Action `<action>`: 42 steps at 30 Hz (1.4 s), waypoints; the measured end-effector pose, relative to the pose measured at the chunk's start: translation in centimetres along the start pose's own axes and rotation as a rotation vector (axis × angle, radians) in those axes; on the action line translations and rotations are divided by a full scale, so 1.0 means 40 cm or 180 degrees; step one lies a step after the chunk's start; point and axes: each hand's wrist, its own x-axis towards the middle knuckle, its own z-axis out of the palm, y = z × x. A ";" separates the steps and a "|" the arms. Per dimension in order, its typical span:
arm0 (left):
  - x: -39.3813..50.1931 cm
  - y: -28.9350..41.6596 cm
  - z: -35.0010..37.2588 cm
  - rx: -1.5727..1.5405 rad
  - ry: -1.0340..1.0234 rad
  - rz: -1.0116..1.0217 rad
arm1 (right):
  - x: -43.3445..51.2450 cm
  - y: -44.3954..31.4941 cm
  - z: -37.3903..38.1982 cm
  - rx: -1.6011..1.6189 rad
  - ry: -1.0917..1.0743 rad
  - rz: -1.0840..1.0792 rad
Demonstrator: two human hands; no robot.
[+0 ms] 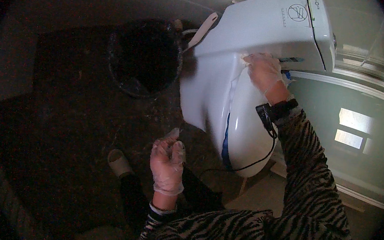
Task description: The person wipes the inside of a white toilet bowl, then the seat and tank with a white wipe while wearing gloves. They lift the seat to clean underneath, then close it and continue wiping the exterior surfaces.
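A white toilet stands before me with its lid down. My right hand, in a clear plastic glove, reaches to the joint between the lid and the cistern. Something pale shows at its fingertips, too small to name; its palm side is hidden. My left hand, gloved the same way, is raised over the dark floor in front of the bowl. Its fingers are loosely curled, and I see nothing in them. A blue strip shows along the lid's edge.
A round bin with a dark liner is beside the toilet, near a pale handle. A black cable runs from a device on my right wrist across the lid. A glossy green wall panel stands on the right.
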 end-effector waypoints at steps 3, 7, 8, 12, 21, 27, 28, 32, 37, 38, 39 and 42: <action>-0.006 0.010 -0.001 -0.0163 0.0035 -0.0113 | 0.020 -0.009 0.031 -0.0110 -0.0020 0.0129; -0.005 0.019 -0.002 -0.0101 0.0038 -0.0195 | 0.038 -0.028 0.064 0.0038 0.0310 0.0528; -0.006 0.021 -0.003 -0.0011 0.0018 -0.0168 | 0.042 -0.034 0.066 0.0119 0.0225 0.0552; -0.005 0.017 -0.003 -0.0063 0.0045 -0.0090 | 0.048 -0.049 0.061 0.0313 0.0040 0.1020; 0.007 0.008 0.011 -0.0003 0.0018 -0.0026 | 0.041 -0.057 0.048 0.1054 0.0075 0.0809; 0.008 0.016 0.019 -0.0032 -0.0022 0.0084 | -0.016 -0.023 -0.044 0.4650 0.0360 0.0909; 0.007 0.017 0.019 0.0116 0.0012 0.0129 | -0.025 -0.015 -0.061 0.4708 0.0518 0.1177; 0.007 0.019 0.016 0.0311 -0.0019 0.0203 | -0.043 0.012 -0.092 0.4215 0.1123 0.1361; 0.010 0.014 0.014 0.0366 -0.0015 0.0197 | -0.038 0.018 -0.060 0.1845 0.1675 0.0598; 0.010 0.013 0.015 0.0268 0.0003 0.0185 | -0.037 0.020 -0.051 0.1535 0.1769 0.0356; 0.010 0.012 0.016 0.0150 0.0003 0.0150 | -0.036 0.022 -0.043 0.1253 0.1773 0.0192; 0.009 0.008 0.015 0.0269 0.0019 0.0314 | -0.024 0.027 -0.021 0.0012 0.1179 0.0142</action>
